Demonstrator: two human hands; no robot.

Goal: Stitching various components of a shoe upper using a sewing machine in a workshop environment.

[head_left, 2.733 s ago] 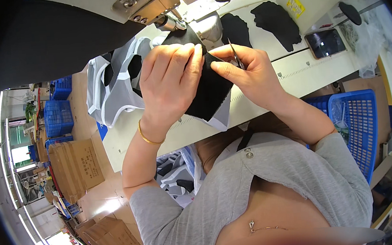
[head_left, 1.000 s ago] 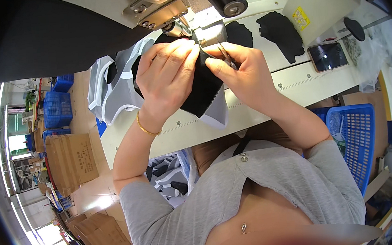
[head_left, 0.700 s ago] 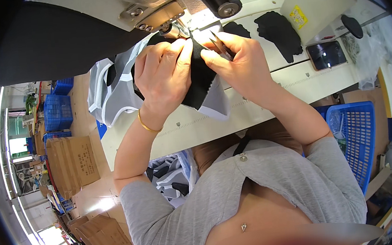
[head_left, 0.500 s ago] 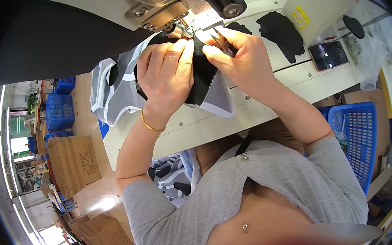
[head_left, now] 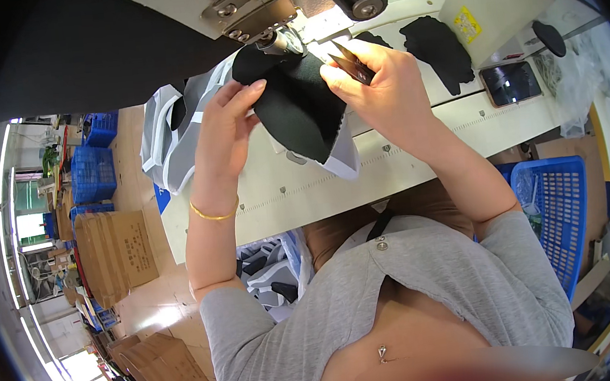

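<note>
Under the presser foot [head_left: 294,45] of a sewing machine lies a black fabric piece [head_left: 297,111], its pale grey edge [head_left: 344,159] hanging toward me. My left hand [head_left: 219,141] pinches the black fabric by its left side, below the machine head. To the right of the needle area, my right hand [head_left: 390,85] grips black thread snips [head_left: 354,66], their points sticking up past the fingers. Its fingertips rest at the fabric's right edge. Grey and white fabric pieces [head_left: 170,140] lie left of my left hand, partly behind it.
Further black pieces [head_left: 438,52] and a phone [head_left: 510,85] lie on the white table [head_left: 263,212] at right. A blue basket [head_left: 556,219] stands right of me. A bag of cut pieces [head_left: 272,273] sits below the table edge. Cardboard boxes [head_left: 114,251] stand on the left floor.
My left hand has moved left and down from the presser foot, and the black fabric now spreads out more openly. My right hand has shifted slightly right, keeping the thread snips.
</note>
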